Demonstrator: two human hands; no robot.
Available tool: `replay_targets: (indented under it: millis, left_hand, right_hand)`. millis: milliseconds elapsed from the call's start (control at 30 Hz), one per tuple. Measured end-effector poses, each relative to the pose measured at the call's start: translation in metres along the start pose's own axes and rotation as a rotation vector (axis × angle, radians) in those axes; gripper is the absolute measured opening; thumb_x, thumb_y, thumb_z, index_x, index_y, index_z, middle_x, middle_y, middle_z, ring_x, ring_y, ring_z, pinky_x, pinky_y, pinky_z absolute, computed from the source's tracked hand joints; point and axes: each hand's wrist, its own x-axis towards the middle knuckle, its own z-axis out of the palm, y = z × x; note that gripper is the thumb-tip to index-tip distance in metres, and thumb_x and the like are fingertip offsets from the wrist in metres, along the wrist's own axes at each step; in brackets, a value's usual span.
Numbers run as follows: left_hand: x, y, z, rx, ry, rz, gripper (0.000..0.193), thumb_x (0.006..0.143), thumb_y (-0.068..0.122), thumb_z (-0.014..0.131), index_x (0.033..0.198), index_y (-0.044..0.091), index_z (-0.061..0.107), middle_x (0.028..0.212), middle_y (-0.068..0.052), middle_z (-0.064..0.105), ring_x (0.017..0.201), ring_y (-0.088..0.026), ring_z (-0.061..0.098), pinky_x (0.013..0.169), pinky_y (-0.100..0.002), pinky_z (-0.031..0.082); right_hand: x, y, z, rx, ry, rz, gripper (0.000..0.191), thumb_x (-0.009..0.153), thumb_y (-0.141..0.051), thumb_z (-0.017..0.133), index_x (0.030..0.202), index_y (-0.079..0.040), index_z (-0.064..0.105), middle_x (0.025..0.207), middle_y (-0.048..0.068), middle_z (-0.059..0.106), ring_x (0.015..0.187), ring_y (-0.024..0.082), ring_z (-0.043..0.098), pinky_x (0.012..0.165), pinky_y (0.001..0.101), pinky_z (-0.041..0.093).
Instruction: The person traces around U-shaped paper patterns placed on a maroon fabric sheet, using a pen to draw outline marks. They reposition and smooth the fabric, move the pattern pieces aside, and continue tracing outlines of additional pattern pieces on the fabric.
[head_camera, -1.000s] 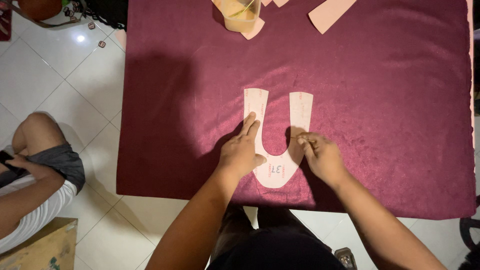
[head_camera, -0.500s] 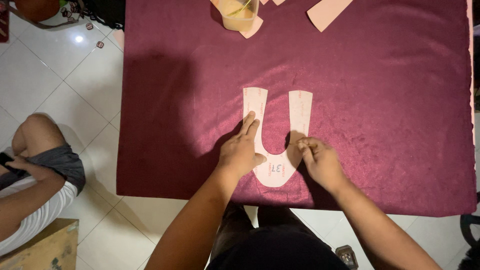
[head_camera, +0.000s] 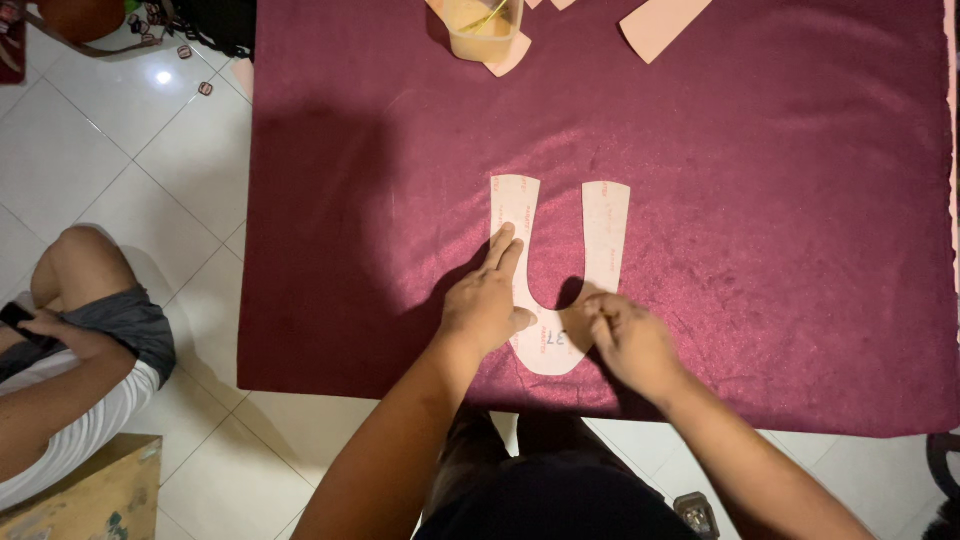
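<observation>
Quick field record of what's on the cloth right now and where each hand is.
surface: maroon cloth over a table
piece: pale U-shaped pattern, flat, open end away from the person
left hand: pressed flat on the pattern's left arm
right hand: fingertips at the inner curve near the base
far edge: plastic cup, pale cut pieces
bystander: seated person on the left

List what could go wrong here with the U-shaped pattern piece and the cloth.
The left hand pins only one arm of the U-shaped pattern; the other arm lies free and might shift as the right hand works along its inner edge. The maroon cloth looks loose and could wrinkle or slide under the pressure.
</observation>
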Motion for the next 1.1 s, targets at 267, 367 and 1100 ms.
replay_targets:
  millis: [267, 367, 1100]
  left_hand:
    - [0.0, -0.006, 0.007, -0.035, 0.057, 0.04, 0.104, 0.073, 0.024, 0.087, 0.156, 0.009, 0.027, 0.171, 0.006, 0.005, 0.128, -0.024, 0.059, 0.101, -0.038, 0.051]
    - [0.0, -0.005, 0.006, -0.03, 0.062, 0.05, 0.103, 0.073, 0.024, 0.087, 0.156, 0.008, 0.027, 0.171, 0.005, 0.004, 0.127, -0.024, 0.06, 0.1, -0.037, 0.052]
    - [0.041, 0.022, 0.042, 0.501, 0.067, 0.049, 0.062, 0.093, 0.004, 0.059, 0.145, -0.017, 0.034, 0.162, -0.036, 0.02, 0.149, -0.049, 0.028, 0.126, -0.052, 0.018]
  right_hand:
    - [0.064, 0.027, -0.011, -0.001, 0.204, -0.151, 0.02, 0.102, -0.02, 0.062, 0.106, -0.003, 0.07, 0.098, 0.018, 0.075, 0.078, 0.03, 0.074, 0.069, 0.0402, 0.061]
    - [0.054, 0.027, -0.014, -0.055, -0.011, -0.02, 0.019, 0.102, -0.02, 0.06, 0.106, -0.004, 0.07, 0.091, 0.015, 0.076, 0.071, 0.028, 0.073, 0.066, 0.0395, 0.062]
    - [0.125, 0.019, -0.038, 0.155, 0.027, 0.04, 0.022, 0.101, -0.021, 0.061, 0.11, -0.005, 0.072, 0.099, 0.012, 0.077, 0.083, 0.022, 0.075, 0.078, 0.0367, 0.061]
